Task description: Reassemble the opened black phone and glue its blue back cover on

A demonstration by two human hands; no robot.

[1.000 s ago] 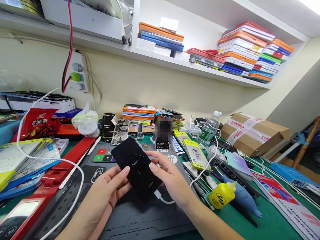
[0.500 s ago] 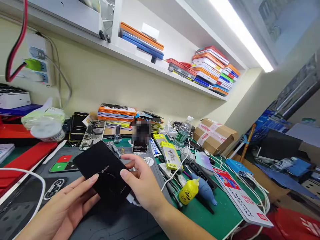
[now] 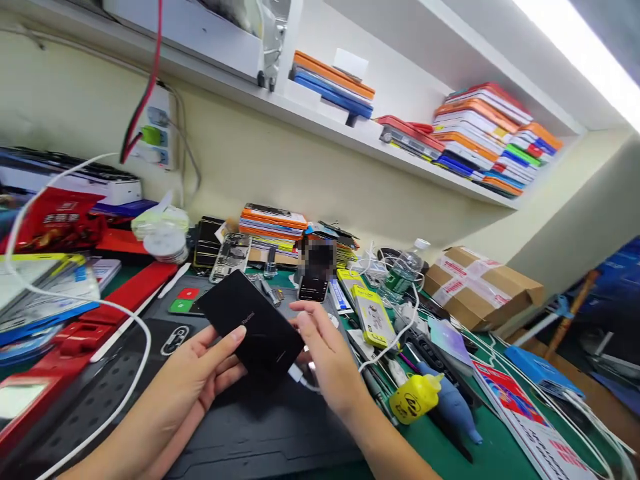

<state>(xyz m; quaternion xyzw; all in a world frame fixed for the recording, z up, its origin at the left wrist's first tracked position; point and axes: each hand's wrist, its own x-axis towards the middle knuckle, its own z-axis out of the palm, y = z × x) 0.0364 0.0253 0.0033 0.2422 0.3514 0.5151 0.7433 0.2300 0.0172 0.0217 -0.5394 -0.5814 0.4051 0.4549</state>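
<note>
A black phone (image 3: 253, 327) with "Redmi" lettering on its back is held tilted above the dark work mat (image 3: 240, 433). My left hand (image 3: 210, 367) grips its left side, thumb on the back and fingers underneath. My right hand (image 3: 325, 347) is at the phone's right corner, fingers loosely bent and apart; the thumb is off the back, and whether a fingertip touches the edge is unclear. A white cable plug (image 3: 296, 373) meets the phone's lower edge. Behind it, another phone (image 3: 314, 283) stands upright with its screen lit.
Right of the mat are a yellow bottle (image 3: 416, 398), a blue air blower (image 3: 450, 403), yellow boxes (image 3: 373, 317) and tools. A water bottle (image 3: 403, 273) and a taped carton (image 3: 480, 287) stand farther back. A white cable (image 3: 145, 360) loops at left near a red strip (image 3: 110, 320).
My right thumb has come off the phone's back, and that hand has shifted to the edge. My left hand still holds the phone. The view has turned left.
</note>
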